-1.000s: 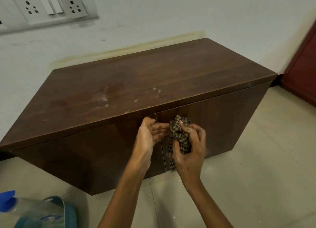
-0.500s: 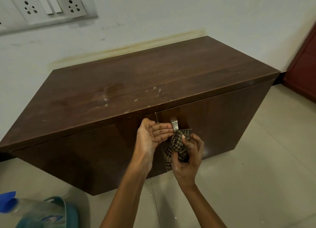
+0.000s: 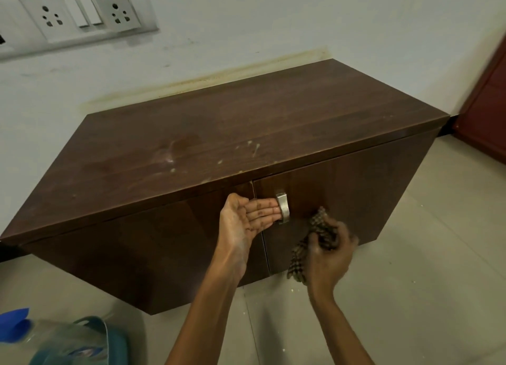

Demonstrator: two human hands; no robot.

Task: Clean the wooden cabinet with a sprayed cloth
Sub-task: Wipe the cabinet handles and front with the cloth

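The left hand (image 3: 247,219) is held flat and open, palm turned up and toward the right, fingers (image 3: 264,210) straight and together, pointing right; its bare forearm rises from the lower middle; the right hand (image 3: 330,251), blurred, is curled into a closed grip, its back facing the camera, forearm angling in from the lower right.

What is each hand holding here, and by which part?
The right hand grips the checked cloth by its bunched upper part, the tail hanging below. The left hand holds nothing; its fingertips rest against the metal handle.

Tiled floor (image 3: 410,296) bears the wooden cabinet (image 3: 219,134) and spray bottle (image 3: 41,337)
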